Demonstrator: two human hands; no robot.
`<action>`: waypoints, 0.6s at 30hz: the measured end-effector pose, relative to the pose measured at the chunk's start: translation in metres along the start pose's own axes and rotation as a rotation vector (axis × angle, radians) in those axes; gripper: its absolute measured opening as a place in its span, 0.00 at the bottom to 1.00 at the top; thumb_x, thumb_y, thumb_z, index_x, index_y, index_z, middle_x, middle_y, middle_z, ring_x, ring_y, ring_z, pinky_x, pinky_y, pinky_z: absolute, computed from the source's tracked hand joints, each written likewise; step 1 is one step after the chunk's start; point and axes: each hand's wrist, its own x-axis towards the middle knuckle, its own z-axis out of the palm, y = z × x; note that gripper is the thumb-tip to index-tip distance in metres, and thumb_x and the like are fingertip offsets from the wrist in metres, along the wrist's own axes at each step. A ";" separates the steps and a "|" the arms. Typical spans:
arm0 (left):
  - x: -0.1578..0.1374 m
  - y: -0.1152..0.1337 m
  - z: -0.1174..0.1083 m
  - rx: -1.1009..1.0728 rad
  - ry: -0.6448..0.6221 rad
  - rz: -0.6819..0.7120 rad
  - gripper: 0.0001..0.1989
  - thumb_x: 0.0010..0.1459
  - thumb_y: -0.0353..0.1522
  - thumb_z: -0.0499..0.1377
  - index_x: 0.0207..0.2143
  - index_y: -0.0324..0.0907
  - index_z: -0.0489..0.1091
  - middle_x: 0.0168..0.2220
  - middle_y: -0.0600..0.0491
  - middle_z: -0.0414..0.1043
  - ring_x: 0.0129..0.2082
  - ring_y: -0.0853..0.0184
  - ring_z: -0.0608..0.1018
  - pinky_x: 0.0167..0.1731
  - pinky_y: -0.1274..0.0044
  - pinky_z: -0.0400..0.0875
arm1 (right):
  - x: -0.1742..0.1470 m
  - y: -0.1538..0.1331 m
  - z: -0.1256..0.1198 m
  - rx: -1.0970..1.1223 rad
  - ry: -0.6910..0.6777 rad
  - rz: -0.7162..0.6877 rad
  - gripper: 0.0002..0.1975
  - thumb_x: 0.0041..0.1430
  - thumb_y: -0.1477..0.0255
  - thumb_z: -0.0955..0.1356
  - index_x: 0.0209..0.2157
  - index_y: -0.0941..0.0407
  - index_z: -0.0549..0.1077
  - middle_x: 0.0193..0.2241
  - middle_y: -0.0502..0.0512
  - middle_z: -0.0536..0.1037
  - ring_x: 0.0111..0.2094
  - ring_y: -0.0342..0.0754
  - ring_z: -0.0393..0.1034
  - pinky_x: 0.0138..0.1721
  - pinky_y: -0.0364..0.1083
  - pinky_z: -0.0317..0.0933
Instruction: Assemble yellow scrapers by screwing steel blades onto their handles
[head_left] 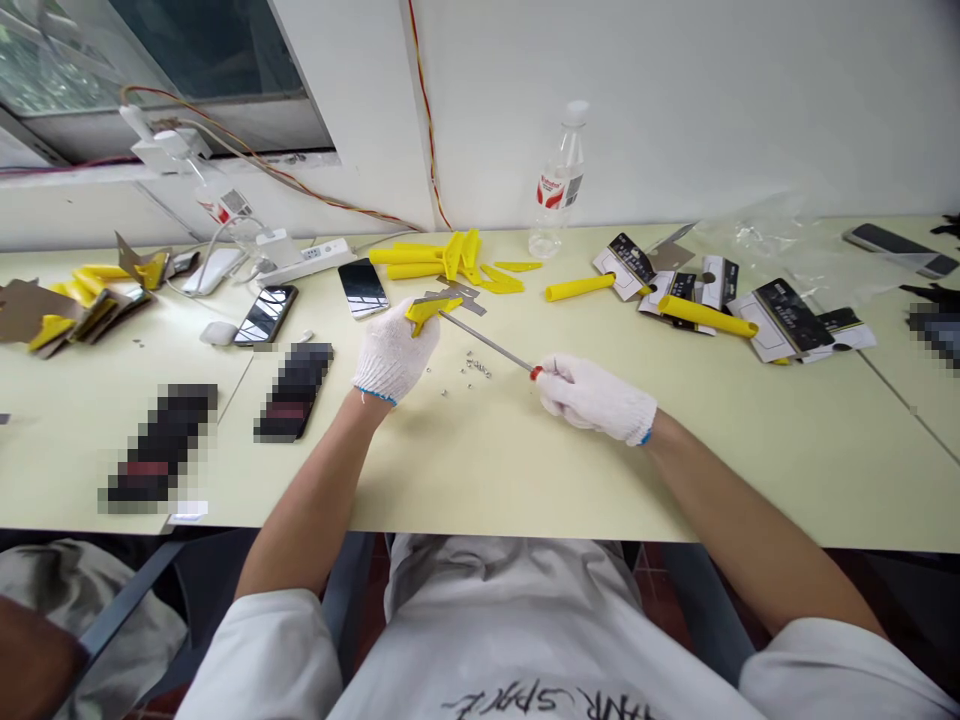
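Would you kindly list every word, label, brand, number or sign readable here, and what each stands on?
"SPACE", apparently, upside down on the white shirt; the lettering beside it is unclear.
Red lettering on the clear bottle by the wall: too small to read surely.
Left-hand bottle: blurred.
Black-and-white cards: print too small.
Screwdriver and yellow piece: no readable text.

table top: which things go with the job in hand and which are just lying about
Seem part of it: screwdriver, yellow piece in the left hand, small metal bits, loose yellow parts, grey plates

Seem just lying about: bottle, white-edged phone, power strip
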 end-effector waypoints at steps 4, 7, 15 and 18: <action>0.000 0.000 0.000 0.042 -0.005 0.003 0.09 0.66 0.33 0.62 0.31 0.46 0.66 0.28 0.53 0.70 0.44 0.58 0.80 0.49 0.69 0.72 | 0.001 0.001 0.003 0.015 0.173 0.058 0.16 0.63 0.54 0.76 0.36 0.52 0.77 0.31 0.55 0.82 0.30 0.52 0.74 0.34 0.50 0.66; 0.000 -0.001 -0.001 0.033 -0.004 0.007 0.09 0.66 0.33 0.61 0.31 0.46 0.67 0.28 0.53 0.69 0.44 0.59 0.79 0.49 0.68 0.72 | 0.000 -0.002 0.006 -0.080 0.290 -0.071 0.16 0.68 0.55 0.72 0.37 0.53 0.83 0.37 0.61 0.85 0.40 0.59 0.79 0.44 0.54 0.68; 0.000 0.000 -0.001 0.012 -0.003 0.006 0.08 0.65 0.33 0.61 0.32 0.46 0.68 0.28 0.52 0.72 0.46 0.56 0.81 0.48 0.68 0.73 | 0.000 -0.005 0.006 0.110 0.044 0.133 0.19 0.64 0.50 0.75 0.38 0.52 0.74 0.32 0.54 0.83 0.32 0.52 0.75 0.34 0.49 0.64; 0.000 0.000 -0.001 0.036 -0.008 0.003 0.07 0.67 0.31 0.62 0.33 0.45 0.70 0.30 0.52 0.74 0.46 0.56 0.81 0.51 0.68 0.74 | 0.001 0.001 0.008 -0.037 0.222 0.017 0.16 0.63 0.55 0.76 0.34 0.52 0.76 0.34 0.55 0.83 0.34 0.53 0.75 0.38 0.50 0.65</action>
